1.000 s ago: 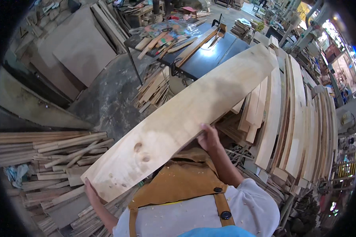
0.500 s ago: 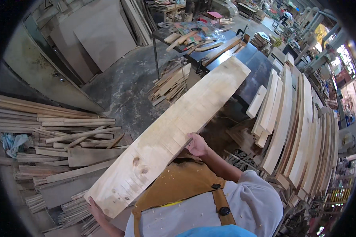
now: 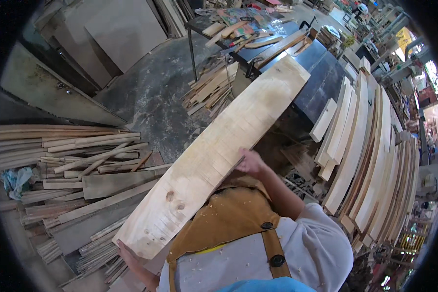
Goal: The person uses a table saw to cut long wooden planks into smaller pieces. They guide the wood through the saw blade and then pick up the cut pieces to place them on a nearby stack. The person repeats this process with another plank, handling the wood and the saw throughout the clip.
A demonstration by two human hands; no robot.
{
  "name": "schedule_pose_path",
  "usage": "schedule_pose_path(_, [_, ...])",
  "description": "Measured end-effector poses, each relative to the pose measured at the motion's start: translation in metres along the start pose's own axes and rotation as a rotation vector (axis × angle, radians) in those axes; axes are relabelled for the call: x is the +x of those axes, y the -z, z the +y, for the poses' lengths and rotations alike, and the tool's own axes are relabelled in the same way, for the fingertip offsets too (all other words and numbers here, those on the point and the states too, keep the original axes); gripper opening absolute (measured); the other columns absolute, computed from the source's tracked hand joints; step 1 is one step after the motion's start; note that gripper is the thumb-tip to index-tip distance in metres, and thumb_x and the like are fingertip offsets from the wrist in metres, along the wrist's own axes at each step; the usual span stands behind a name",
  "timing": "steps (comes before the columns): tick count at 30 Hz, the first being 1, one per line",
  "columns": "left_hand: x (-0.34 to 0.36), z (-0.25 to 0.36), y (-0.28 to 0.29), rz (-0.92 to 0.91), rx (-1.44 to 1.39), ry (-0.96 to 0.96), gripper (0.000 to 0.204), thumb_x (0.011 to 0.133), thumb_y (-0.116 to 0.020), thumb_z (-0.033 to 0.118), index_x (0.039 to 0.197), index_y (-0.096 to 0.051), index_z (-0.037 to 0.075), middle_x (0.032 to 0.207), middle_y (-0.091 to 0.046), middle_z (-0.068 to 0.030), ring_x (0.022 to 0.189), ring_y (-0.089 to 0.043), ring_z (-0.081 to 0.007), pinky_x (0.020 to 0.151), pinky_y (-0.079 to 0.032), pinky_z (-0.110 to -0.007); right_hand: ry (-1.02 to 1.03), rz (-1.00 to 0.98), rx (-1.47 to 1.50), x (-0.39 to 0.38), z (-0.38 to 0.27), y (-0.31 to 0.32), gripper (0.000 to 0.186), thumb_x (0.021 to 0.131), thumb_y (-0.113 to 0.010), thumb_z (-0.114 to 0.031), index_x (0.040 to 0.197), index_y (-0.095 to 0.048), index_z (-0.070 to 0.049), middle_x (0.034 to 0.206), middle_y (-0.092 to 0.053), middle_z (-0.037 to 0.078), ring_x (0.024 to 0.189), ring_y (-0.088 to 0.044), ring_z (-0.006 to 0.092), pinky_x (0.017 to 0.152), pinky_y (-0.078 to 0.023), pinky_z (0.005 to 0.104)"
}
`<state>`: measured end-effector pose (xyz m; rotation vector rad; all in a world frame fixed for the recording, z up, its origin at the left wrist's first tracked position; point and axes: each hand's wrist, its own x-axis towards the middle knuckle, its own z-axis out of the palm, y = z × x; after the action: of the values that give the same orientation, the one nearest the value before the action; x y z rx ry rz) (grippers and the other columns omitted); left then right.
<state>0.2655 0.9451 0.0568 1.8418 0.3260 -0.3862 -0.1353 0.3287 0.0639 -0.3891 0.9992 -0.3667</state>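
Plank (image 3: 214, 156) swung leftward, right hand (image 3: 251, 162) clasping.

A long, flat, pale wooden board (image 3: 214, 158) slants between slender brown wooden poles (image 3: 95, 141) at left and long, pale wooden planks (image 3: 369, 160) at right. Beyond it stands a dark, flat-topped table (image 3: 321, 82); thin, tan wooden strips (image 3: 211, 90) lie near the table, left of the board.

The left hand (image 3: 128, 257) grips the near end of a knotty board (image 3: 216, 153); the right hand (image 3: 251, 162) holds its right edge. Planks (image 3: 372, 170) lie right of the board, sticks (image 3: 91, 141) left.
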Motion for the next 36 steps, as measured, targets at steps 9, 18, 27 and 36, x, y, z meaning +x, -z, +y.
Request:
schedule_pose_path(9, [0.001, 0.002, -0.005, -0.011, -0.068, 0.077, 0.086, 0.091, -0.067, 0.054, 0.143, -0.040, -0.009, 0.142, -0.049, -0.0222, 0.127, -0.050, -0.0314, 0.108, -0.041, -0.041, 1.166, 0.779, -1.474, -0.022, -0.075, 0.011, 0.062, 0.080, -0.070, -0.017, 0.135, -0.048, -0.001, 0.145, -0.042, 0.025, 0.136, -0.040, 0.0420, 0.114, -0.033, 0.0466])
schedule_pose_path(18, [-0.019, 0.041, -0.017, -0.005, 0.089, 0.056, 0.084, 0.094, -0.061, 0.057, 0.140, -0.042, -0.011, 0.137, -0.053, -0.0220, 0.124, -0.053, -0.0311, 0.106, -0.042, -0.039, 0.994, -0.209, -2.029, -0.062, -0.031, -0.074, 0.085, 0.073, -0.080, -0.040, 0.145, -0.045, -0.013, 0.156, -0.032, 0.016, 0.148, -0.024, 0.0389, 0.117, -0.020, 0.0621])
schedule_pose_path(27, [-0.005, 0.059, -0.020, -0.038, 0.058, 0.127, 0.079, 0.095, -0.060, 0.058, 0.135, -0.049, -0.009, 0.130, -0.058, -0.0192, 0.118, -0.055, -0.0292, 0.102, -0.043, -0.038, 1.453, -0.030, -2.078, -0.046, -0.010, -0.073, 0.069, 0.075, -0.067, -0.017, 0.142, -0.049, -0.019, 0.148, -0.044, 0.010, 0.138, -0.040, 0.0308, 0.112, -0.029, 0.0589])
schedule_pose_path(36, [0.037, 0.031, -0.005, -0.235, 0.012, 0.132, 0.075, 0.100, -0.049, 0.058, 0.145, -0.041, -0.001, 0.142, -0.052, -0.0128, 0.127, -0.053, -0.0288, 0.104, -0.045, -0.043, 1.210, -0.157, -2.085, -0.052, -0.013, -0.078, 0.078, 0.070, -0.073, -0.016, 0.144, -0.048, -0.019, 0.156, -0.036, 0.010, 0.143, -0.033, 0.0343, 0.117, -0.024, 0.0578])
